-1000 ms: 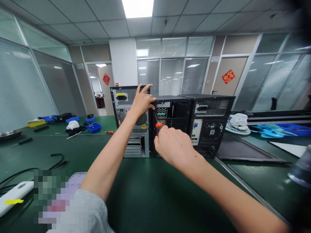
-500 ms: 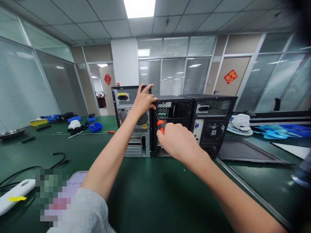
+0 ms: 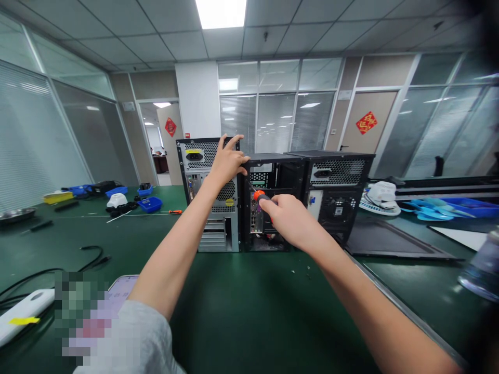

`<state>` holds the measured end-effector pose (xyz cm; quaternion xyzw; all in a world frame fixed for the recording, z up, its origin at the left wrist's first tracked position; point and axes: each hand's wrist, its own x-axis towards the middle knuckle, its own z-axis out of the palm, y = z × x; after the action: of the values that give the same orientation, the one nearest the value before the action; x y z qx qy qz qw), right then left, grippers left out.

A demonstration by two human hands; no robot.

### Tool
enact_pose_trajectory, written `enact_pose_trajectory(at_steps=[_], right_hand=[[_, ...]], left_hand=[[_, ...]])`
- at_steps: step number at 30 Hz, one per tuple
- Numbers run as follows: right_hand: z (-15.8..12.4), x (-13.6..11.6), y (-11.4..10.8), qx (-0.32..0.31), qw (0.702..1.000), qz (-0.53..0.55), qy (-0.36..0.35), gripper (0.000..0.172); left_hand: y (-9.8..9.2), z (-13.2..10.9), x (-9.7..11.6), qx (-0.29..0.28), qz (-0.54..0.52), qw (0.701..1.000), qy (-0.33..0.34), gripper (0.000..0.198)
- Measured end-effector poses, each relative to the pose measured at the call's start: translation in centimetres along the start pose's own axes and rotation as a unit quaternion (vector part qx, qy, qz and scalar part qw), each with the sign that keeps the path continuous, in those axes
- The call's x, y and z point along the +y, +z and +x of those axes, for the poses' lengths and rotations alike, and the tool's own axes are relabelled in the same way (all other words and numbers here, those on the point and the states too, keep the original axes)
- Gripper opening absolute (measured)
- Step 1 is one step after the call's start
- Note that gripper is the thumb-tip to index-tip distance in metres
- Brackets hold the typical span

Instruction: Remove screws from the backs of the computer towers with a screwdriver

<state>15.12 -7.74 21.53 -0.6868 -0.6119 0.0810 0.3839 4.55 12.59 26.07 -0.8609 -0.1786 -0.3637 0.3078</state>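
Three computer cases stand side by side on the green table: a silver-backed one at left, an open black one in the middle and another black one at right. My left hand rests at the top edges where the left and middle cases meet, its fingers spread. My right hand is wrapped round a screwdriver with a red and black handle. The screwdriver's shaft points up and left to the middle case's rear left edge, near my left thumb; its tip is too small to make out.
Small screws lie in front of the cases. A dark panel and a bottle are at right. At left are a phone, a power strip, black cables and blue trays. Another screwdriver lies behind.
My right hand has moved slightly right and back along the handle, uncovering more of the screwdriver and the middle case's ports. My left hand stays on the cases. The view has shifted slightly.
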Motion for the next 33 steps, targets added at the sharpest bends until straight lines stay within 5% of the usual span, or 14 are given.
enact_pose_trajectory(at_steps=[17, 33], right_hand=[[-0.8, -0.1, 0.6, -0.094, 0.943, 0.308, 0.079, 0.029], [-1.5, -0.3, 1.8, -0.090, 0.838, 0.523, 0.125, 0.024]], left_hand=[[0.0, 0.0, 0.1, 0.024, 0.001, 1.000, 0.012, 0.016], [0.3, 0.0, -0.1, 0.030, 0.012, 0.999, 0.015, 0.016]])
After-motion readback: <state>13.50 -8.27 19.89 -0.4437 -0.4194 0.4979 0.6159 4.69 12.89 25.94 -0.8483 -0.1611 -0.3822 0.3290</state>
